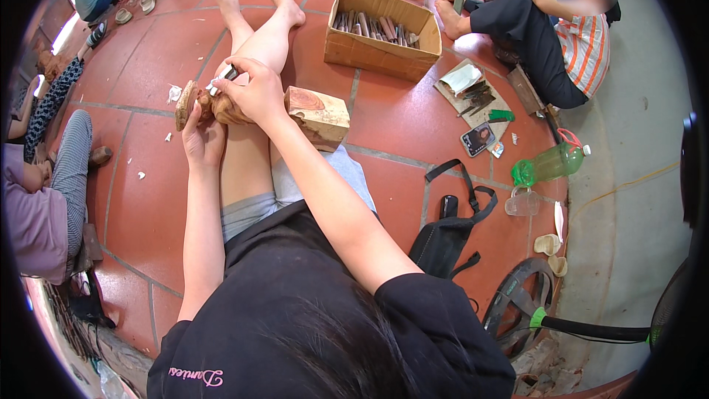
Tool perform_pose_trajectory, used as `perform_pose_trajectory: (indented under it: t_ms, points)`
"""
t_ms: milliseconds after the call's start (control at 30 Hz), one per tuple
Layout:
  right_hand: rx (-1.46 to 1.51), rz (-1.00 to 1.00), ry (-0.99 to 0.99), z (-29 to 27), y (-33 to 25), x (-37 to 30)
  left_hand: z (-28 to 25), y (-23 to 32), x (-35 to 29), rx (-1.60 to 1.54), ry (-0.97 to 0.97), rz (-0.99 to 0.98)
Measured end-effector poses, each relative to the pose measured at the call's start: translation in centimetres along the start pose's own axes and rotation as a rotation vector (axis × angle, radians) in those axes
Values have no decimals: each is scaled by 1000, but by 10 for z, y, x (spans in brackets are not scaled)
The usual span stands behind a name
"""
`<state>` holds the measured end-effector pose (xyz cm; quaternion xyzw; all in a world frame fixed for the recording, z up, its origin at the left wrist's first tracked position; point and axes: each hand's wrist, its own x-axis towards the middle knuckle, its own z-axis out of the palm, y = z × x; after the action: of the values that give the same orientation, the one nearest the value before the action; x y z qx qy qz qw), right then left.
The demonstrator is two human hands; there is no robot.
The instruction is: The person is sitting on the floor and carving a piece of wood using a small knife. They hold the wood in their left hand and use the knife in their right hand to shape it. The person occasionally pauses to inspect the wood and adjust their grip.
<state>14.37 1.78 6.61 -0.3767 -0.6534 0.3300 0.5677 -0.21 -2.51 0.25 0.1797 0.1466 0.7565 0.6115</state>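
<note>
Across my bare thighs lies a carved piece of light brown wood, with a rounded, flared end on the left. My left hand is closed around it from below, fingers up against the flared end. Over its top, my right hand pinches a small white and dark piece, whose kind I cannot make out. A squared wooden block shows to the right, beyond my right wrist. That wrist hides whether block and carving are one piece.
Ahead right stands a cardboard box of carving tools. Further right lie a board with more tools, a phone, a green bottle and a plastic mug. A black bag is beside me. Other people sit left and right.
</note>
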Motion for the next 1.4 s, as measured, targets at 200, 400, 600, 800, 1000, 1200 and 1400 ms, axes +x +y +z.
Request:
perform_pose_trajectory:
  t_ms: [200,400,600,800,1000,1200,1400]
  points:
    - [8,-47,25,4,9,0,-1,0,1,-17,23,1]
    - [-12,-64,21,4,12,1,7,0,-3,14,7,24]
    - [-18,-41,16,5,15,2,1,-1,2,-13,42,-8]
    - [36,57,1,2,8,1,-4,-1,5,-48,36,-34]
    - [61,31,-40,0,9,1,4,-1,1,-16,55,-13]
    - [113,31,-118,-2,12,2,0,-1,2,-55,61,-20]
    - [220,65,-181,-1,17,2,3,-2,2,-29,57,13]
